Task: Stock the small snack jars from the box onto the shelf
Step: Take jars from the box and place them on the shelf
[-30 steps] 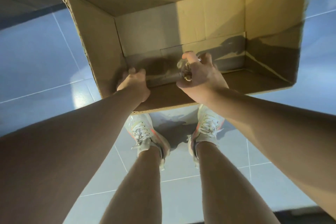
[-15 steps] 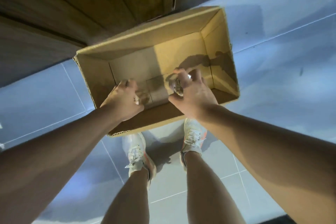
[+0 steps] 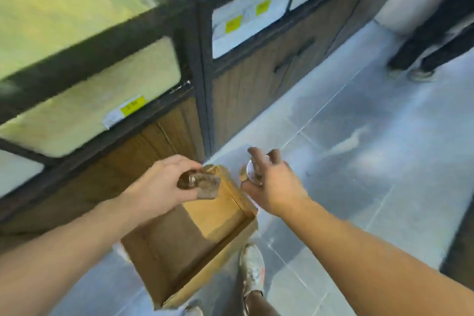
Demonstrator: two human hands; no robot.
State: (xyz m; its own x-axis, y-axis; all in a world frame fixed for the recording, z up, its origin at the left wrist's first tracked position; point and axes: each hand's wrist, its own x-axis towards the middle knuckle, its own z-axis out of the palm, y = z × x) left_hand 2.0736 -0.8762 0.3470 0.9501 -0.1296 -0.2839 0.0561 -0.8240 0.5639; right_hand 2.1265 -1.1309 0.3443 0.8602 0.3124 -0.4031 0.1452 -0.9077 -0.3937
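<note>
My left hand grips a small clear snack jar with brown contents, held sideways above the far end of the box. My right hand holds a second small jar, whose round pale end shows between the fingers. Both hands are raised over the open cardboard box, which stands on the tiled floor by my feet; its inside looks bare. The shelf unit with a dark frame rises to the upper left, blurred by motion.
Glass-fronted bins with yellow tags fill the unit above wooden lower doors. Another person's dark legs and shoes stand at the upper right beside a white pillar. My shoe is right of the box.
Both hands have lifted out of the box, each with a jar. The view has swung up from the box to the shelf unit and the aisle.
</note>
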